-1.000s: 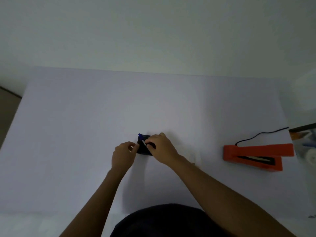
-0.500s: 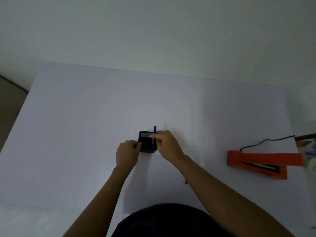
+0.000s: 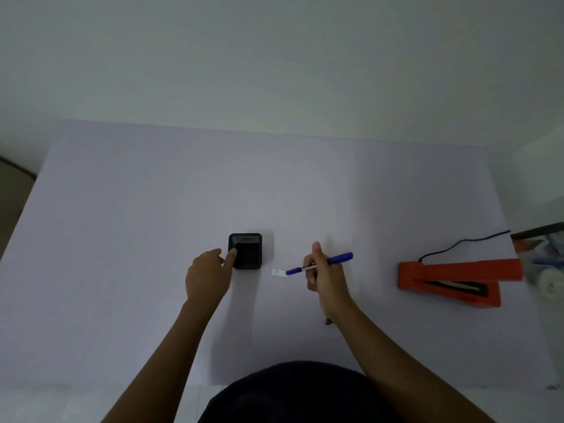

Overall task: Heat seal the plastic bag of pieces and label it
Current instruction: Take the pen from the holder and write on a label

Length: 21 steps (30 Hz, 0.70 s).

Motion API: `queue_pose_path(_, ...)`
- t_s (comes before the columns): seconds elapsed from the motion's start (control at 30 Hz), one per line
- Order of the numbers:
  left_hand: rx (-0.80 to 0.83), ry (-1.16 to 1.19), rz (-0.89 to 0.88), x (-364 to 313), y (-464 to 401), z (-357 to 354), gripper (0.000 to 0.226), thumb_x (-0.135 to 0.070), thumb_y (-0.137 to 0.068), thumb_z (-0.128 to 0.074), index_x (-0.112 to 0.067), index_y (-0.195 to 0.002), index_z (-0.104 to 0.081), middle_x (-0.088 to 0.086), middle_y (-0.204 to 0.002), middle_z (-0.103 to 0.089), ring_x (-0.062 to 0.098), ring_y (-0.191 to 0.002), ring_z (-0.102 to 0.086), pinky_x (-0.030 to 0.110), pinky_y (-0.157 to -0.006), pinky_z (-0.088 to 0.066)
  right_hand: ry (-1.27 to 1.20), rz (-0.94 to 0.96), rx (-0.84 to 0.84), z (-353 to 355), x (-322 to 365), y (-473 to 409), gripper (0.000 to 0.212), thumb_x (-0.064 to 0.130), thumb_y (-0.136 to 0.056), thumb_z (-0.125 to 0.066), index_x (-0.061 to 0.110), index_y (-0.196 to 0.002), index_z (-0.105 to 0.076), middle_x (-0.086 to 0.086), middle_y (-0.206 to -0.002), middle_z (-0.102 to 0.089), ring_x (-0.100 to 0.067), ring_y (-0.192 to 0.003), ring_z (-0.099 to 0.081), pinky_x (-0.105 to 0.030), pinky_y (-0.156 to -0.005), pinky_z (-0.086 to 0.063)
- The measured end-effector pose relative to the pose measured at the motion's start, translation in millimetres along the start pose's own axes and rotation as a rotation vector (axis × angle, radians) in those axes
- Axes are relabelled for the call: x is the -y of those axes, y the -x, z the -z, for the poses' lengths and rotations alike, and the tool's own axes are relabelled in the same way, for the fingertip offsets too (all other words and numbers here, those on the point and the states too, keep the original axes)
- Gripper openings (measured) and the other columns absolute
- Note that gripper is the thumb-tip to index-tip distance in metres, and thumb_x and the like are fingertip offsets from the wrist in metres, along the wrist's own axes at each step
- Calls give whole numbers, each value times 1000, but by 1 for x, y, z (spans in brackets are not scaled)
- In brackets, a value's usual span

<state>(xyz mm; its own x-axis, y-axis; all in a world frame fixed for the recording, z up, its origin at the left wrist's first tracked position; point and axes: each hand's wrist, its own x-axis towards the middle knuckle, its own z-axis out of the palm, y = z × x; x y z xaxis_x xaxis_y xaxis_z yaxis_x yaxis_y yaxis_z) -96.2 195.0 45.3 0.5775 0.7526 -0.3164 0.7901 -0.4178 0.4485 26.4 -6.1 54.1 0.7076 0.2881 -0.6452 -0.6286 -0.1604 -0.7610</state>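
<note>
Right hand [image 3: 326, 279] is gripping pen [image 3: 320, 264], tip at small label [image 3: 280, 272]. Left hand [image 3: 207, 276] is touching black holder [image 3: 245, 251], fingers loose. Label probably light, flimsy; pinch an edge. Bag not visible.

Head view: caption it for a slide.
Right hand holds a blue pen with a small white label; left hand touches a black box.

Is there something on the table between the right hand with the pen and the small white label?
Nothing visible does. The right hand holds the blue pen, and its tip already reaches the white label on the table.
</note>
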Motion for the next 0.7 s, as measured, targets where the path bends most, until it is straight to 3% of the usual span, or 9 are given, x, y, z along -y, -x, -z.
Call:
queue_pose_path(0.07,39,86,-123,-19,12,10,38,-50,-95,-52,-18,-103,-70,-2,-92,-71,18,-82,-66,30,-70,-49,-50,-51,-17,-4,0,5,52,45,-99,-53,9,-62,-60,-3,-45,-40,-10,-37,-28,-22,-40,-21)
queue_pose_path(0.2,439,143,-444,-56,47,11,30,-48,-96,-51,-23,-87,-66,-10,-77,-67,3,-65,-59,18,-61,-44,-102,-120,-17,-18,11,13,45,36,-99,-56,10,-62,-59,-2,-48,-43,-11,-40,-29,-24,-44,-22)
queue_pose_path(0.33,417,131,-505,-65,66,-2,39,-44,-99,-44,-13,-79,-58,-2,-63,-57,14,-53,-53,28,-55,-46,-101,-155,-14,-21,22,15,35,26,-97,-56,8,-66,-54,1,-49,-49,-12,-40,-32,-24,-45,-27)
queue_pose_path(0.43,565,329,-368,-71,77,2,41,-33,-104,-41,-14,-69,-51,-5,-58,-45,7,-50,-39,20,-52,-36,-119,-224,38,-13,25,17,36,22,-94,-56,7,-62,-52,0,-41,-40,-13,-36,-28,-24,-43,-24)
queue_pose_path(0.57,874,793,78,-84,89,12,44,-37,-105,-36,-18,-66,-43,-3,-54,-34,11,-47,-25,24,-45,-22,-193,-267,54,-11,22,15,38,16,-92,-57,10,-56,-47,1,-42,-34,-12,-36,-24,-24,-40,-22)
queue_pose_path(0.63,977,1020,246,-85,94,16,44,-40,-104,-38,-19,-65,-42,-1,-57,-27,11,-46,-20,27,-47,-14,-259,-281,-36,-2,15,5,36,14,-89,-56,13,-55,-45,2,-45,-36,-13,-38,-25,-22,-38,-20)
queue_pose_path(0.7,1046,1123,315,-82,99,25,44,-38,-103,-40,-18,-64,-43,0,-57,-26,11,-46,-19,28,-48,-12,-400,-294,-229,27,9,-12,33,8,-87,-52,14,-56,-41,0,-51,-35,-12,-34,-24,-17,-36,-19)
